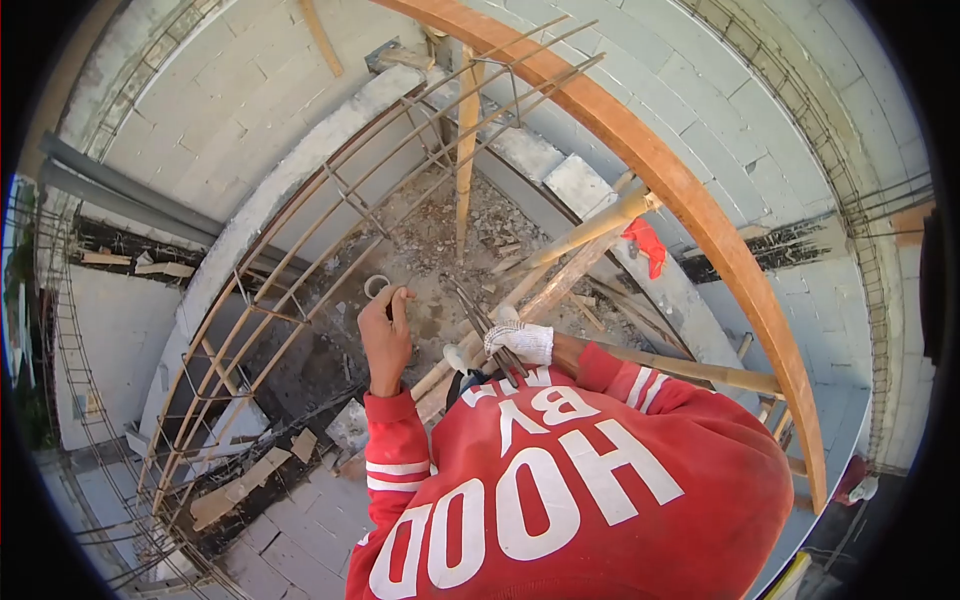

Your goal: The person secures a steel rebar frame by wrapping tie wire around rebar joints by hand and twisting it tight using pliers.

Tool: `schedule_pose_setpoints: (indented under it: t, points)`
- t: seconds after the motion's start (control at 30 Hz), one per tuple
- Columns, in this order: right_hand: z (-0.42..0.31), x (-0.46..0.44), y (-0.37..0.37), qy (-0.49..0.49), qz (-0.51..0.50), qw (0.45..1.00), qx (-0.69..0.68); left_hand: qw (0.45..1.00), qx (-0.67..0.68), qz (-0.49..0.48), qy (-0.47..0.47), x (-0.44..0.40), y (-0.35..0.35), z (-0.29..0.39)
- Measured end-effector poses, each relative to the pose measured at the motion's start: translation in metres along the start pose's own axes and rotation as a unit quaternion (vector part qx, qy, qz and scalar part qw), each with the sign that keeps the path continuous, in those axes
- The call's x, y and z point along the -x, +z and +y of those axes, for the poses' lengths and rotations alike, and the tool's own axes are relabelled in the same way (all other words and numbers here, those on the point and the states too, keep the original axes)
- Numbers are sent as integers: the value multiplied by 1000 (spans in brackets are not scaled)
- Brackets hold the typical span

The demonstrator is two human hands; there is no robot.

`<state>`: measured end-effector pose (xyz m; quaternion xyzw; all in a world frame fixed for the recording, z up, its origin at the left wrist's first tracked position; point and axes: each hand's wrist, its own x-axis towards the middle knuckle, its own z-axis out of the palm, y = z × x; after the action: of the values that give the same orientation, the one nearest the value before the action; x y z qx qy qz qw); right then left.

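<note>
My left hand (388, 335) is bare and raised in the middle of the view, its fingers bent together at a small pale ring (376, 286), which looks like coiled wire. To its right, my right hand (520, 340) wears a white knitted glove and is closed around a long, thin dark metal tool (474, 312) that looks like pincers. The tool's far end points up and to the left, over the rubble floor. Left of my left hand stands a long rebar cage (290, 300) with square ties.
A curved orange-brown beam (690, 190) arches from the top to the right. Wooden poles (590, 232) cross beneath it, beside a red cloth (645, 248) on a concrete ledge (583, 186). Rubble (440, 225) covers the floor below. Block walls and more rebar surround the space.
</note>
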<state>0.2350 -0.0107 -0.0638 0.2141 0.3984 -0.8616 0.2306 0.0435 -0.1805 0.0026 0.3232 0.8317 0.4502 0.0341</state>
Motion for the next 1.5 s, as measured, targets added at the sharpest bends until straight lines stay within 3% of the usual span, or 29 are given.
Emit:
schedule_pose_setpoints:
  t: [0.03,0.07,0.1,0.13,0.2,0.23,0.27,0.33,0.4,0.47,0.53,0.67,0.8,0.87,0.93,1.0,1.07,1.13,1.2,1.33,1.4,1.43,1.5]
  points:
    - [3,-3,0,-17,36,999,9,993,92,-44,-58,-1,-5,2]
    - [-1,-7,-4,-38,73,996,21,993,97,-47,-41,-2,-7,0]
    - [-13,4,6,-54,192,978,64,985,128,-92,-75,4,-9,-3]
    - [-31,21,17,-64,203,975,63,972,157,-137,-112,11,-9,-6]
    - [-63,53,24,-116,341,924,128,960,186,-164,-130,27,0,-17]
    - [-57,55,-9,-256,413,830,273,947,211,-181,-159,36,8,-24]
    - [-72,76,-30,-261,444,781,353,948,212,-182,-155,43,15,-32]
    - [-103,117,-72,-254,515,649,499,913,264,-231,-209,61,24,-44]
    - [-133,162,-109,-227,571,557,558,903,273,-240,-229,73,29,-44]
    - [-163,197,-123,-113,629,497,587,894,283,-247,-246,71,33,-40]
    - [-176,222,-157,-73,653,454,601,896,294,-262,-205,68,38,-36]
    - [-182,246,-209,-47,647,449,614,900,300,-255,-188,37,48,-17]
    - [-176,242,-222,-9,614,406,677,909,295,-236,-177,-6,70,12]
    - [-176,238,-208,-22,642,398,655,920,292,-208,-157,-23,85,29]
    - [-171,231,-199,-163,681,339,628,930,288,-178,-140,-36,103,52]
    - [-155,209,-201,-335,667,433,506,942,271,-190,-61,-53,119,90]
    - [-155,172,-164,-413,505,658,376,951,268,-151,-38,-69,141,126]
    - [-159,140,-106,-384,358,820,229,959,258,-122,-10,-74,171,149]
    - [-148,98,-113,-359,202,911,-2,985,99,-99,98,-84,198,162]
    - [-168,75,-116,-369,240,898,9,993,46,33,101,-91,228,171]
    - [-192,72,-106,-354,247,902,4,995,38,-17,91,-94,222,165]
    - [-203,66,-110,-341,227,912,11,998,19,6,65,-97,198,176]
    - [-226,59,-123,-375,259,846,278,984,-31,155,84,-109,163,167]
